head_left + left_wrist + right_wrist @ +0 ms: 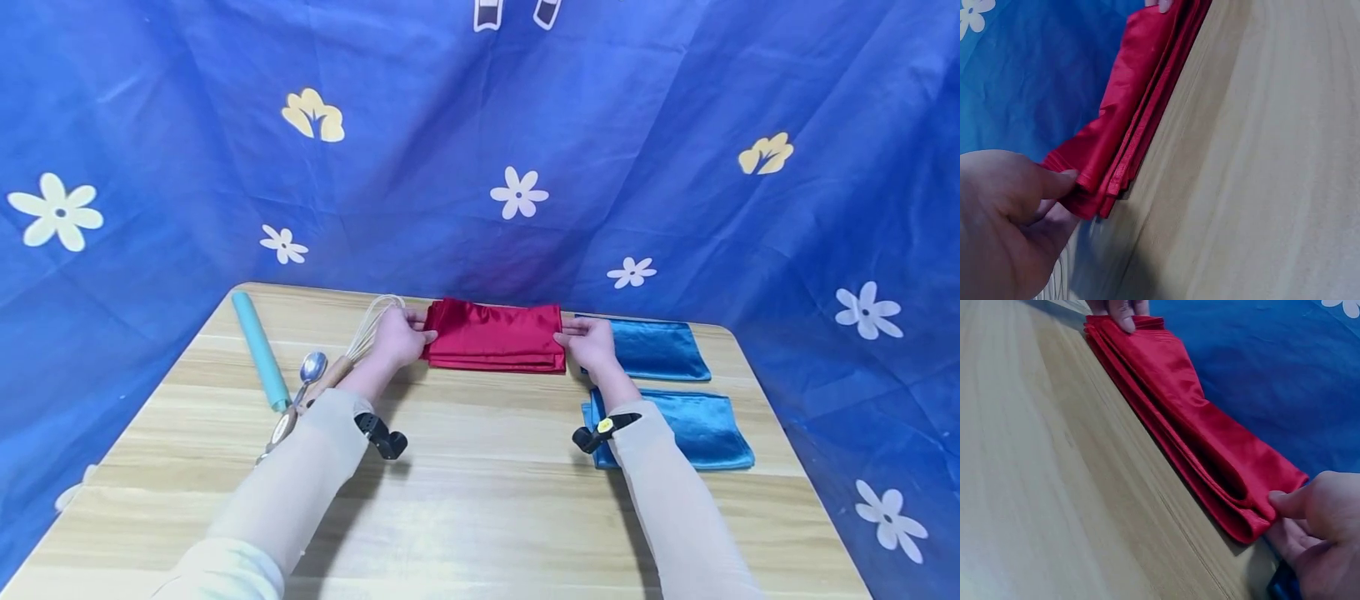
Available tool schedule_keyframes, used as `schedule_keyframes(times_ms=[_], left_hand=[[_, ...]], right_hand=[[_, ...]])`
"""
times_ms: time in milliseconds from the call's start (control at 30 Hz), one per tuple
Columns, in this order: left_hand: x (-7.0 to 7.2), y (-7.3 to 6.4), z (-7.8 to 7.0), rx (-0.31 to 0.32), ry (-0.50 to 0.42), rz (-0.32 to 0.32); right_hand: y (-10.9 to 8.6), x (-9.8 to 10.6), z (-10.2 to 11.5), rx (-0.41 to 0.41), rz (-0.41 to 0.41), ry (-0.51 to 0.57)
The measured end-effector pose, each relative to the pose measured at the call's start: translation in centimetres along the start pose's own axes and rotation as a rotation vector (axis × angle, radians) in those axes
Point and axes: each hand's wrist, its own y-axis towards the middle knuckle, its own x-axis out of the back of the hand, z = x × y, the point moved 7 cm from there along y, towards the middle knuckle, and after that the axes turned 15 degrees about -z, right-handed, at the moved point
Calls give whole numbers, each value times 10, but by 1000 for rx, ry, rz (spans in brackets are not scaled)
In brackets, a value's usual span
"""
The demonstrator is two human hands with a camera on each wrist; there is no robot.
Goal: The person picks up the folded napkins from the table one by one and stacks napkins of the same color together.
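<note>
Nearest our lens, two pale sleeves [273,479] extend over a wood-grain worktop [480,508], a black device [384,435] at each wrist. We see the left hand [399,337] clamped, thumb against fingers, on the left end of a folded red cloth [495,335]; the right hand [592,342] pinches the opposite end the same way. The glossy cloth is midway along the worktop's far edge, its stacked layers facing the near edge; we cannot tell whether its whole underside touches the wood.

Just beside the left hand, a whisk [330,377] points its wires toward the far edge. Next to its handle we find a metal spoon [313,367], its lower part partly covered by the sleeve, and a turquoise rod [258,350] slanting down from the far left corner. Beside the right hand, one folded blue cloth [663,350] lies by the far right corner; a second blue bundle [705,429] sits nearer us along the right edge, partly behind the sleeve. Beyond hangs a flowered blue backdrop [420,167].
</note>
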Motion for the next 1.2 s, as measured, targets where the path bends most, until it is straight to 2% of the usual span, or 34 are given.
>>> schedule_keyframes(times_ms=[133,267,367,567,733,933,1200], left_hand=[[4,3,4,37,-77,-73],[4,4,11,125,-167,-62],[4,5,14,167,-211,-51],[9,6,13,122,-162,-85],[5,3,14,141,-186,-53],[3,0,15,148,-186,-44],[4,0,13,101,-183,-37]], right_hand=[[0,0,7,50,-54,25],[-2,-3,9,73,-37,19],[-3,-6,11,89,-17,13],[-4,-5,13,67,-18,17],[-4,-5,9,23,-27,15],[-6,-3,6,20,-21,4],[-8,3,5,5,3,34]])
